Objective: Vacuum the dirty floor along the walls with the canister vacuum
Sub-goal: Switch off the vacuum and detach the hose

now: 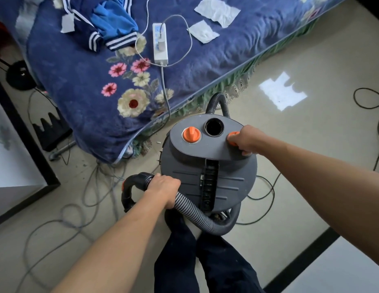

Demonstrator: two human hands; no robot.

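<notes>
Canister vacuum (pixel 207 166) stands on the floor (pixel 290 187) at centre of view, just off the bed (pixel 78 70) corner, with the person's legs directly at its 6 o'clock. Right hand (pixel 245 142) is at the lid's 2 o'clock, fingers curled round the right orange knob (pixel 233 137). The matching left knob (pixel 191 134) at 11 o'clock is untouched. The round port (pixel 214 127) at 12 o'clock is open, with nothing plugged in. Left hand (pixel 163 189) is at the canister's 9 o'clock, wrapped round the cuff where the ribbed hose (pixel 192 210) meets the black curved handle (pixel 131 187). The hose loops from there round the base toward 5 o'clock. No floor nozzle shows. Cannot tell whether the machine is running or which cord feeds it. Crumbs and grit (pixel 82 164) lie on the floor at about 9 o'clock from the canister, beside the bed corner, among loose grey cables (pixel 93 187). A black cable (pixel 372 98) curls at 2 o'clock, well apart. A power strip (pixel 160 43) lies on the bed at 12 o'clock. Judgement: this looks like set-up, switching or adjusting at the lid, with hose in hand. No cleaned strip is evident, so the run along the walls appears to be wholly ahead, and the cables will need minding.
</notes>
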